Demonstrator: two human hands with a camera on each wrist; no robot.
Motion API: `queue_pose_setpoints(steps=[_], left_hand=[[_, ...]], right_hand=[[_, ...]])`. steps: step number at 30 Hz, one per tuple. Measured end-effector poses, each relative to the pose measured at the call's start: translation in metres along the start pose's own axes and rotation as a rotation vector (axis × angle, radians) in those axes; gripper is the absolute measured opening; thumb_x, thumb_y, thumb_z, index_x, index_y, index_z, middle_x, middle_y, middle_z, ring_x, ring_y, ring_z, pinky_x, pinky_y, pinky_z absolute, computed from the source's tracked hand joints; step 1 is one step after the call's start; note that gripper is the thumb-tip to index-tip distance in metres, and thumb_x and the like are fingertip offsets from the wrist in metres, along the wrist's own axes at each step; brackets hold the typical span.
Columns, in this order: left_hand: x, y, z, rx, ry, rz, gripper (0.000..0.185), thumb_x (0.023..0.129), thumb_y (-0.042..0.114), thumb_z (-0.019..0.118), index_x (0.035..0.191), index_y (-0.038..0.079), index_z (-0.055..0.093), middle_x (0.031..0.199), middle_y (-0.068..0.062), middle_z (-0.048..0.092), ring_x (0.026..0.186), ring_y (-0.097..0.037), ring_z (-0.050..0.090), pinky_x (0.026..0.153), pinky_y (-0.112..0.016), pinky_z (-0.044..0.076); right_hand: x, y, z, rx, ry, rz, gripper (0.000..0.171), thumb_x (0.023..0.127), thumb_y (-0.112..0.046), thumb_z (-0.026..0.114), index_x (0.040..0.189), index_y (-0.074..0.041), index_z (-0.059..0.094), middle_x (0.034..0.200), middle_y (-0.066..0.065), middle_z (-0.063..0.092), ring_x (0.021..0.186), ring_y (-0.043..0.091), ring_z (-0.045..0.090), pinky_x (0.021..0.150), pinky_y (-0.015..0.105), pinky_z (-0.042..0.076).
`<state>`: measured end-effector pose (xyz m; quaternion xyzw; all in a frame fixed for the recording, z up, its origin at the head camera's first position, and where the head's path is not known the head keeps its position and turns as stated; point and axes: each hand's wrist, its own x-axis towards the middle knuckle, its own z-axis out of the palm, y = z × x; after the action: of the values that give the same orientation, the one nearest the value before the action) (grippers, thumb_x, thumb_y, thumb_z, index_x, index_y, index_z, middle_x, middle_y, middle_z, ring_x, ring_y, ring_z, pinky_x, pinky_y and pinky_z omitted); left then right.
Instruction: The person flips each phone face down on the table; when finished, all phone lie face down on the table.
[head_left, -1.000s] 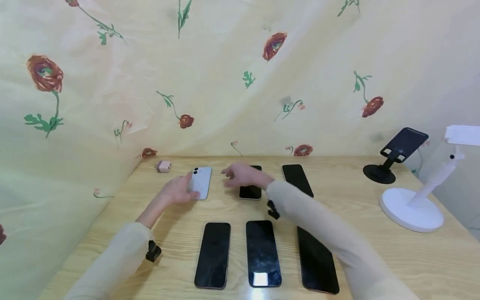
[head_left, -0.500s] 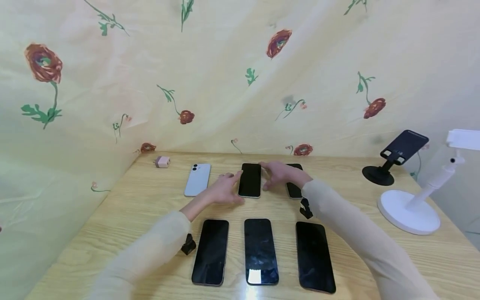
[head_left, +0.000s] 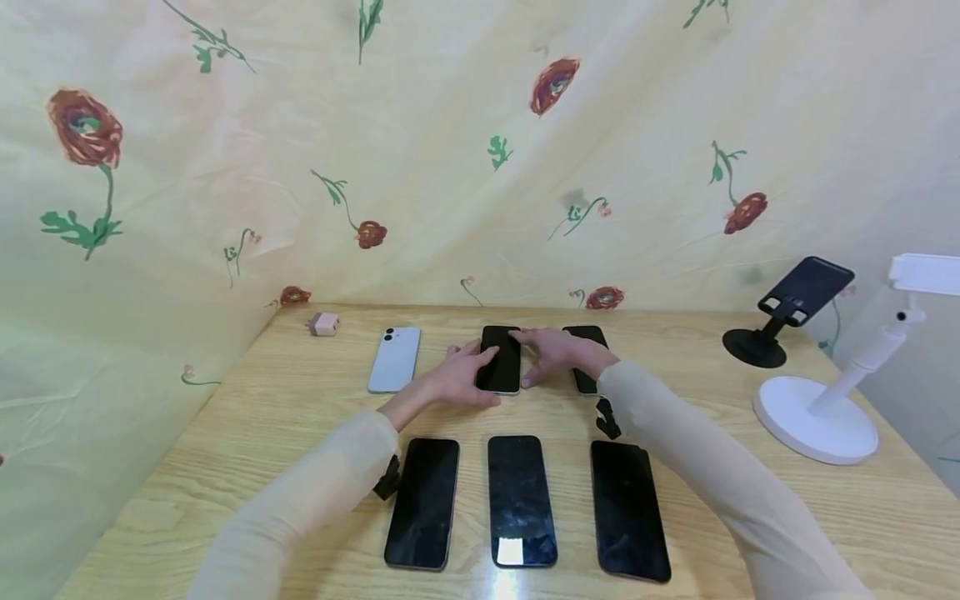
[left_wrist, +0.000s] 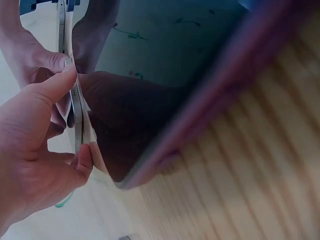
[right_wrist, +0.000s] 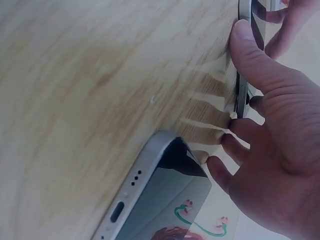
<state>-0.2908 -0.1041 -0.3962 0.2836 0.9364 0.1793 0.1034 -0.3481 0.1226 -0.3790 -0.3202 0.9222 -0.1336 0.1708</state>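
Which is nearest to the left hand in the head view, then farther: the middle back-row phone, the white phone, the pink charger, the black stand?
1. middle back-row phone, under the left hand fingers
2. white phone, just left
3. pink charger, far-left corner
4. black stand, far right

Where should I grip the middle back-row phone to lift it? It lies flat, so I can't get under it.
Grip the middle phone by its two long edges, pinching from left and right as the left hand and right hand do: only its thin sides are exposed.
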Motion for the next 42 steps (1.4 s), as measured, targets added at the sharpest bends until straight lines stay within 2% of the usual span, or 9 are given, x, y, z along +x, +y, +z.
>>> queue_pose_setpoints(steps=[2,9,14,24,31,37,42], left_hand=[[0.003,0.0,0.001,0.016,0.003,0.027,0.083,0.094,0.038,0.069,0.157,0.003,0.027,0.16,-0.027,0.018,0.148,-0.037,0.015,0.116,-0.057,0.01],[0.006,0.004,0.002,0.017,0.003,0.03,0.072,0.097,0.031,0.067,0.153,0.0,0.035,0.161,-0.023,0.02,0.148,-0.034,0.019,0.116,-0.054,0.015],[0.007,0.004,0.003,0.03,0.005,0.029,0.07,0.098,0.03,0.067,0.153,0.0,0.037,0.16,-0.023,0.022,0.147,-0.034,0.022,0.116,-0.052,0.017],[0.008,0.001,0.007,0.052,0.037,0.088,0.068,0.098,0.027,0.067,0.15,-0.005,0.038,0.158,-0.025,0.027,0.145,-0.035,0.028,0.112,-0.049,0.023],[0.01,0.002,0.007,0.035,0.048,0.111,0.066,0.098,0.024,0.067,0.149,-0.008,0.038,0.157,-0.027,0.029,0.144,-0.036,0.028,0.11,-0.049,0.023],[0.01,0.002,0.007,0.023,0.062,0.12,0.066,0.098,0.022,0.067,0.148,-0.009,0.038,0.156,-0.027,0.029,0.144,-0.036,0.028,0.11,-0.05,0.023],[0.01,0.001,0.009,0.01,0.072,0.126,0.067,0.097,0.02,0.067,0.148,-0.01,0.037,0.155,-0.028,0.03,0.144,-0.036,0.029,0.109,-0.051,0.023]], right_hand=[[0.0,0.001,0.001,-0.007,-0.003,0.004,0.095,0.086,-0.032,0.081,0.158,-0.005,0.026,0.159,0.025,0.026,0.141,0.044,0.03,0.111,0.06,0.026],[0.002,0.003,0.002,-0.03,-0.001,0.024,0.095,0.086,-0.038,0.08,0.159,-0.008,0.027,0.159,0.023,0.025,0.142,0.045,0.028,0.107,0.073,0.018],[0.002,0.004,0.003,-0.047,0.012,0.027,0.095,0.085,-0.039,0.081,0.159,-0.008,0.028,0.159,0.022,0.026,0.141,0.045,0.029,0.106,0.073,0.018],[0.002,0.005,0.008,-0.096,0.073,0.023,0.096,0.083,-0.045,0.08,0.157,-0.008,0.031,0.157,0.023,0.03,0.138,0.05,0.032,0.102,0.075,0.023],[-0.001,0.008,0.011,-0.038,0.1,0.006,0.096,0.084,-0.045,0.079,0.157,-0.006,0.03,0.158,0.025,0.028,0.141,0.051,0.024,0.104,0.076,0.014],[-0.002,0.009,0.012,-0.004,0.143,-0.03,0.095,0.084,-0.043,0.079,0.156,-0.003,0.031,0.155,0.027,0.031,0.14,0.052,0.026,0.103,0.077,0.015],[-0.002,0.011,0.015,0.039,0.141,-0.029,0.097,0.085,-0.042,0.079,0.158,-0.005,0.026,0.155,0.028,0.031,0.141,0.051,0.024,0.105,0.076,0.012]])
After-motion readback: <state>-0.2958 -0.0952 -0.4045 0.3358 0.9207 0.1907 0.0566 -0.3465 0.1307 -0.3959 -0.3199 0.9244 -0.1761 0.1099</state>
